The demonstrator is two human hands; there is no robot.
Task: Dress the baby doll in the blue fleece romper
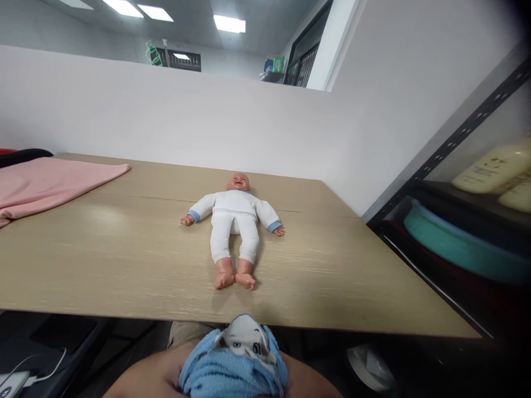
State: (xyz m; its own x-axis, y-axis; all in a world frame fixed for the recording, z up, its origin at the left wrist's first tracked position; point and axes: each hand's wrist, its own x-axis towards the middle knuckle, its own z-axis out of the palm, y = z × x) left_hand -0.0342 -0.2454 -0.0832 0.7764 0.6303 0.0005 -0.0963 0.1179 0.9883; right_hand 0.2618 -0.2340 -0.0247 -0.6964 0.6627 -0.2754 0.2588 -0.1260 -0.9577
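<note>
At the bottom of the head view, a light blue fluffy cloth garment (232, 373) is bunched up, its white part with a printed face turned upward. My left hand (168, 367) reaches it from the left and my right hand (296, 373) from the right. Both grip the bunched cloth in front of the table edge, and its folds hide the fingers. Beyond, a baby doll (235, 213) lies face up on the wooden table (124, 260), feet toward me. It wears a white suit with blue cuffs, arms spread out. Neither hand touches the doll.
A pink cloth (45, 179) lies on the table's left side, a black item (27, 156) behind it. At the right stands a metal shelf (460, 132) with pale yellow bottles (489, 168) and a turquoise basin (460, 243). A white wall (186, 121) borders the table's back.
</note>
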